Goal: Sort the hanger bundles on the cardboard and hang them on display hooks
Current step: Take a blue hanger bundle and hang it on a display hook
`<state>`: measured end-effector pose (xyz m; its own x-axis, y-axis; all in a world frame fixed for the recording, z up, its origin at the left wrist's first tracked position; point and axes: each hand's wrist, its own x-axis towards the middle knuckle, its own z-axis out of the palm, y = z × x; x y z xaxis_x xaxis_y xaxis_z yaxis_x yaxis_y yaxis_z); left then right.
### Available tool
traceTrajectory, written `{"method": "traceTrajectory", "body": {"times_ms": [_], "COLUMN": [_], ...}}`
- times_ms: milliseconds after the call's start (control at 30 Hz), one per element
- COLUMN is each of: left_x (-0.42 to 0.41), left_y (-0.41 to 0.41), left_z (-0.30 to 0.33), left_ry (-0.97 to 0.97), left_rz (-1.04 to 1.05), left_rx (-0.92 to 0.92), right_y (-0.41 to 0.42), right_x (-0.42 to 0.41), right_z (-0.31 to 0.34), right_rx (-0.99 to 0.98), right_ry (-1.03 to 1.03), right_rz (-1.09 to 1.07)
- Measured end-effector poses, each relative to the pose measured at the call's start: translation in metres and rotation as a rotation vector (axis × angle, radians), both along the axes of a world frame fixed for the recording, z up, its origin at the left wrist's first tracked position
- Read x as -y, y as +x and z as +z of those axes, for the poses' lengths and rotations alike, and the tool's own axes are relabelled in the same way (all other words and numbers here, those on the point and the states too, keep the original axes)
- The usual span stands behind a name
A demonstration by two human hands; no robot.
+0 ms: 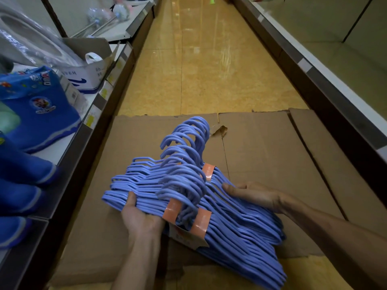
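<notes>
Periwinkle hanger bundles (230,222), orange bands (200,221)

A shop aisle: stocked shelves (117,65) with yellow price tags (90,120) flank a glossy tiled floor (201,65).

Dim, warm light overall; the glossy yellow floor tiles (201,59) carry pale glare streaks from overhead. Wide-angle distortion bends the shelf edges (314,74) outward. The blue boots (25,174) at the left edge are dark and blurred, far shelving soft
</notes>
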<state>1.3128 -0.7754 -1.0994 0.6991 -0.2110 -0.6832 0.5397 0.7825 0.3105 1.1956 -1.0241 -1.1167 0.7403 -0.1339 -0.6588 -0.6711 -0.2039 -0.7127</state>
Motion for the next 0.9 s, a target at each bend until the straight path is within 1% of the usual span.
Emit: {"method": "traceTrajectory", "body": {"times_ms": [100,200,333,433,500,600,667,800,900], "left_x": [0.000,0.001,0.004,0.007,0.007,0.003,0.001,-0.003,-0.006], "left_y": [0.005,0.007,0.003,-0.005,-0.010,-0.020,-0.028,-0.048,-0.061], "left_z": [0.006,0.013,0.023,0.043,0.065,0.114,0.161,0.274,0.372], "left_ry": [-0.059,-0.033,0.085,0.123,0.117,0.100,0.093,0.097,0.072], "left_rz": [-0.066,-0.105,-0.131,-0.107,-0.087,-0.075,-0.090,-0.097,-0.075], "left_rx": [-0.041,-0.075,-0.143,-0.147,-0.150,-0.154,-0.157,-0.179,-0.168], "right_y": [-0.002,-0.004,-0.006,-0.011,-0.015,-0.024,-0.029,-0.047,-0.061], "right_x": [-0.004,-0.010,-0.021,-0.023,-0.024,-0.029,-0.031,-0.034,-0.040], "right_z": [0.013,0.016,0.023,0.038,0.060,0.113,0.162,0.275,0.376], "right_rx": [0.039,0.073,0.103,0.116,0.116,0.145,0.121,0.066,0.086], "right_ry": [0.052,0.074,-0.030,-0.084,-0.086,-0.107,-0.134,-0.182,-0.232], "right_rz": [0.083,0.054,-0.030,-0.022,-0.047,-0.056,-0.067,-0.070,-0.046]}}
